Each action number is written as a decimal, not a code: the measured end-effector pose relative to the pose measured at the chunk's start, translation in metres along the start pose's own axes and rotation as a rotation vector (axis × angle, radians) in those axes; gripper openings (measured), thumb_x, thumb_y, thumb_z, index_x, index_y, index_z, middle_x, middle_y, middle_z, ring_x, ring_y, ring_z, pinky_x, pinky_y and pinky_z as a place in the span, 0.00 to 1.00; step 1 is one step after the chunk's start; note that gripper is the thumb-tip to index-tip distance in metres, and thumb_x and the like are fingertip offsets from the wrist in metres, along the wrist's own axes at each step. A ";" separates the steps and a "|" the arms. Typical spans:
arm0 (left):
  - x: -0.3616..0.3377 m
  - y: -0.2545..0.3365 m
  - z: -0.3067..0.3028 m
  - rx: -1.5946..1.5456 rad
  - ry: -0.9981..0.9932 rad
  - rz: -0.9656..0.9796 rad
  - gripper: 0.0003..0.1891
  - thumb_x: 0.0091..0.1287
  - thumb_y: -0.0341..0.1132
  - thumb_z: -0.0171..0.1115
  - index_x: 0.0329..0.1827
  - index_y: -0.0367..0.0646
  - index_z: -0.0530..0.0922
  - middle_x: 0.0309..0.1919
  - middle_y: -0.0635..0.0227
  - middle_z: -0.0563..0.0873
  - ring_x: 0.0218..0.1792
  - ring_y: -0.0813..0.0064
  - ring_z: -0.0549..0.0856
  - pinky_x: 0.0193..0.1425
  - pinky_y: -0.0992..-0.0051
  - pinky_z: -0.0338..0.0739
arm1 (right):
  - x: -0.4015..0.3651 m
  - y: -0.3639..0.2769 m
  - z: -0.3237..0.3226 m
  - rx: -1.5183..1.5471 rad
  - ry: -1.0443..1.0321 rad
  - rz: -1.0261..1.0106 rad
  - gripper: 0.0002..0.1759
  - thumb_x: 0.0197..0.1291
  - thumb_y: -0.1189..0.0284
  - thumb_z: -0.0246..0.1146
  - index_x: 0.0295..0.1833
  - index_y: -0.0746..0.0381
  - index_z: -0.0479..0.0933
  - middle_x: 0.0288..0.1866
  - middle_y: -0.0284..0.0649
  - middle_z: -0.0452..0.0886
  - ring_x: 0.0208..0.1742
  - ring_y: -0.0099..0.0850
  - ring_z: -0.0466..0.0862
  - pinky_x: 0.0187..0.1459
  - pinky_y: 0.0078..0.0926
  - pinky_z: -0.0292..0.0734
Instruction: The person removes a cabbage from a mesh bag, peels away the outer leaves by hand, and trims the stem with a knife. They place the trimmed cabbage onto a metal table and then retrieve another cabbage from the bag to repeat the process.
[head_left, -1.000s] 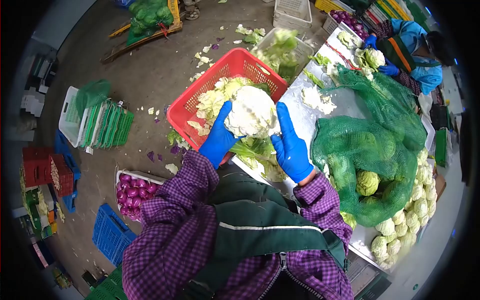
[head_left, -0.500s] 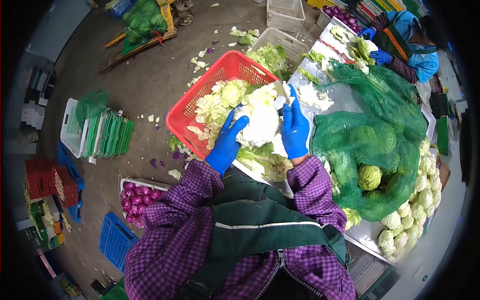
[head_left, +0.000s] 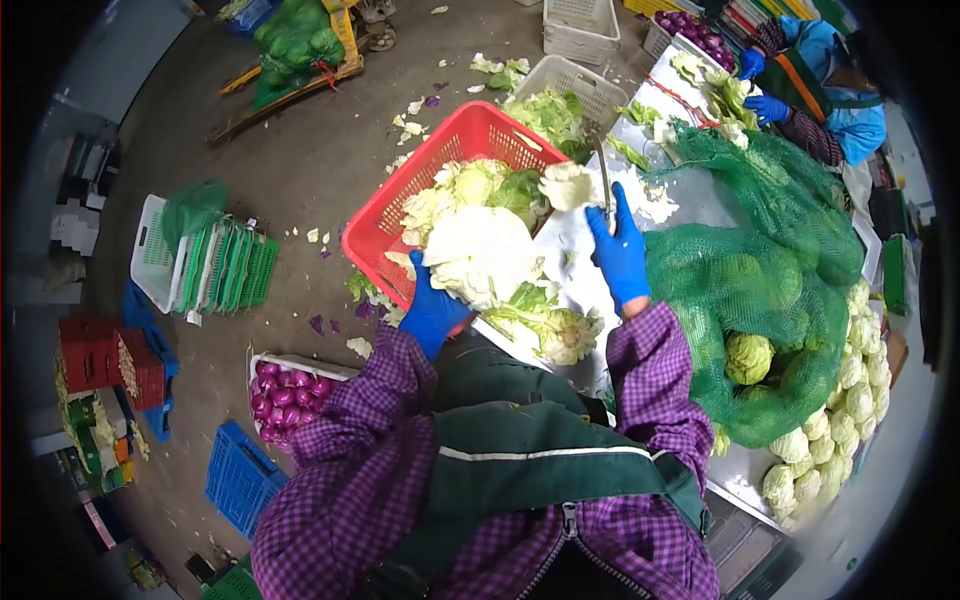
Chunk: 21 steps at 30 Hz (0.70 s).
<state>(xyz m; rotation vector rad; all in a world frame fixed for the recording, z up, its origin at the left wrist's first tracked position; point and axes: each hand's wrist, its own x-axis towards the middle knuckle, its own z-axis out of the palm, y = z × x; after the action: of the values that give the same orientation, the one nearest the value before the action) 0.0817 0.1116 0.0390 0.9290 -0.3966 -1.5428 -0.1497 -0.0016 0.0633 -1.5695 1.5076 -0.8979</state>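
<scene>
A pale, trimmed cabbage head (head_left: 480,255) rests on my left hand (head_left: 435,312), which wears a blue glove and grips it from below at the near edge of the red basket (head_left: 372,232). My right hand (head_left: 620,252), also in a blue glove, is off the cabbage to the right and holds a thin knife (head_left: 603,172) with the blade pointing away from me. A cut leafy piece (head_left: 567,185) hangs in the air just left of the blade, over the basket's rim. Loose green leaves (head_left: 548,325) lie on the metal table (head_left: 690,205) below the cabbage.
A green net sack of cabbages (head_left: 750,290) fills the table to the right, and trimmed heads (head_left: 850,395) line its far edge. A co-worker (head_left: 825,85) in blue gloves handles a cabbage at the top right. On the floor stand a white basket (head_left: 570,85) of leaves, a crate of purple vegetables (head_left: 285,385) and a blue crate (head_left: 235,480).
My right hand left the cabbage and swung right and up with the knife. A cut piece came off toward the basket. My left hand slid lower under the head.
</scene>
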 end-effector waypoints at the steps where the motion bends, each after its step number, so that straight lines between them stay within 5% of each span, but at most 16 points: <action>1: -0.001 -0.012 -0.008 -0.591 -0.392 -0.053 0.42 0.64 0.69 0.35 0.74 0.49 0.54 0.72 0.57 0.60 0.71 0.53 0.61 0.73 0.48 0.55 | -0.017 -0.027 -0.003 0.151 -0.112 0.162 0.40 0.58 0.62 0.67 0.73 0.61 0.57 0.54 0.47 0.79 0.46 0.25 0.79 0.47 0.21 0.74; 2: 0.005 -0.021 -0.016 -1.175 -0.801 -0.097 0.40 0.66 0.67 0.35 0.74 0.49 0.54 0.72 0.57 0.59 0.71 0.53 0.60 0.73 0.47 0.54 | -0.026 -0.021 0.003 0.265 -0.165 0.066 0.42 0.55 0.63 0.70 0.72 0.61 0.59 0.59 0.46 0.76 0.53 0.26 0.76 0.53 0.23 0.72; 3: -0.010 0.015 0.022 -0.659 0.024 -0.138 0.29 0.69 0.52 0.47 0.65 0.39 0.64 0.19 0.88 0.73 0.15 0.99 0.67 0.47 0.84 0.77 | -0.034 -0.029 0.005 0.279 -0.238 0.043 0.43 0.53 0.63 0.71 0.72 0.61 0.59 0.59 0.46 0.76 0.54 0.26 0.76 0.54 0.23 0.72; 4: -0.007 0.003 0.007 -0.664 0.036 -0.142 0.29 0.69 0.52 0.47 0.65 0.39 0.64 0.19 0.88 0.73 0.15 0.99 0.67 0.47 0.84 0.77 | -0.048 -0.038 0.007 0.292 -0.319 0.036 0.44 0.51 0.63 0.72 0.71 0.62 0.60 0.60 0.46 0.76 0.54 0.26 0.76 0.54 0.24 0.72; 6: 0.013 -0.026 -0.031 -1.048 -0.815 -0.050 0.35 0.70 0.58 0.37 0.74 0.47 0.54 0.73 0.56 0.58 0.72 0.51 0.59 0.74 0.47 0.51 | -0.064 -0.052 0.017 0.200 -0.310 -0.224 0.44 0.48 0.64 0.74 0.70 0.63 0.62 0.60 0.46 0.76 0.57 0.29 0.77 0.56 0.26 0.72; 7: 0.007 -0.016 -0.016 -1.050 -0.813 -0.054 0.35 0.70 0.58 0.37 0.74 0.47 0.54 0.73 0.56 0.58 0.72 0.51 0.59 0.74 0.47 0.51 | -0.071 -0.064 0.020 0.171 -0.272 -0.271 0.42 0.47 0.65 0.74 0.68 0.65 0.65 0.61 0.47 0.76 0.58 0.33 0.78 0.57 0.28 0.73; 9: -0.001 0.002 0.013 -0.585 0.206 -0.122 0.34 0.70 0.56 0.38 0.74 0.46 0.54 0.73 0.56 0.58 0.72 0.50 0.58 0.74 0.47 0.50 | -0.074 -0.062 0.025 0.156 -0.235 -0.296 0.41 0.48 0.65 0.74 0.67 0.64 0.66 0.61 0.48 0.76 0.58 0.35 0.79 0.57 0.29 0.73; 10: 0.006 -0.007 0.000 -0.584 0.202 -0.123 0.34 0.70 0.56 0.38 0.74 0.46 0.54 0.73 0.56 0.58 0.72 0.50 0.58 0.74 0.47 0.50 | -0.074 -0.061 0.026 0.140 -0.201 -0.324 0.40 0.48 0.65 0.73 0.66 0.64 0.66 0.60 0.48 0.76 0.58 0.36 0.79 0.57 0.29 0.73; 12: 0.021 -0.024 -0.023 -0.863 -0.696 0.038 0.33 0.70 0.53 0.39 0.74 0.44 0.54 0.73 0.56 0.58 0.72 0.51 0.58 0.75 0.48 0.50 | -0.075 -0.064 0.022 0.160 -0.181 -0.351 0.36 0.49 0.67 0.72 0.64 0.65 0.69 0.60 0.49 0.77 0.57 0.36 0.80 0.57 0.29 0.74; 13: 0.020 -0.026 -0.023 -0.864 -0.699 0.033 0.33 0.70 0.53 0.39 0.74 0.44 0.54 0.73 0.56 0.58 0.72 0.51 0.58 0.75 0.48 0.50 | -0.076 -0.065 0.019 0.148 -0.150 -0.365 0.32 0.50 0.69 0.71 0.62 0.65 0.71 0.58 0.49 0.78 0.56 0.36 0.80 0.56 0.29 0.74; 15: 0.010 -0.021 -0.013 -0.415 -0.348 0.196 0.29 0.63 0.33 0.62 0.66 0.40 0.63 0.62 0.58 0.72 0.64 0.62 0.72 0.65 0.57 0.71 | -0.076 -0.066 0.016 0.135 -0.116 -0.376 0.29 0.51 0.71 0.70 0.59 0.66 0.73 0.56 0.48 0.79 0.55 0.36 0.81 0.56 0.29 0.74; 16: 0.000 -0.012 -0.001 -0.416 -0.349 0.193 0.29 0.63 0.33 0.62 0.66 0.40 0.63 0.62 0.58 0.72 0.64 0.62 0.72 0.65 0.57 0.71 | -0.076 -0.066 0.015 0.246 -0.132 -0.206 0.25 0.52 0.73 0.69 0.57 0.66 0.75 0.53 0.46 0.81 0.53 0.34 0.81 0.56 0.29 0.74; 18: -0.020 0.002 0.018 0.083 -0.066 0.080 0.33 0.69 0.49 0.45 0.74 0.43 0.54 0.72 0.56 0.60 0.71 0.56 0.60 0.75 0.52 0.53 | -0.075 -0.065 0.009 0.355 -0.141 -0.035 0.22 0.54 0.75 0.67 0.55 0.67 0.76 0.51 0.44 0.83 0.52 0.33 0.82 0.56 0.29 0.74; 19: -0.025 0.002 0.015 0.083 -0.068 0.078 0.33 0.69 0.49 0.45 0.74 0.43 0.54 0.72 0.56 0.60 0.71 0.56 0.60 0.75 0.52 0.53 | -0.069 -0.064 0.002 0.480 -0.160 0.103 0.16 0.55 0.76 0.65 0.50 0.67 0.78 0.42 0.40 0.83 0.38 0.27 0.80 0.42 0.24 0.75; 21: -0.031 0.001 0.001 0.747 -0.041 0.147 0.36 0.67 0.47 0.54 0.74 0.43 0.53 0.72 0.58 0.60 0.71 0.59 0.61 0.73 0.55 0.58 | -0.056 -0.049 -0.004 0.679 -0.140 0.236 0.08 0.56 0.75 0.65 0.41 0.67 0.79 0.27 0.34 0.79 0.18 0.18 0.73 0.20 0.16 0.69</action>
<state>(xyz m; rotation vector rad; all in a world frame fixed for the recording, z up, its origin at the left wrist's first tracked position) 0.0801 0.1402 0.0510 1.3969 -1.0906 -1.2829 -0.1334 0.0547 0.1097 -0.9184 1.0933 -0.9989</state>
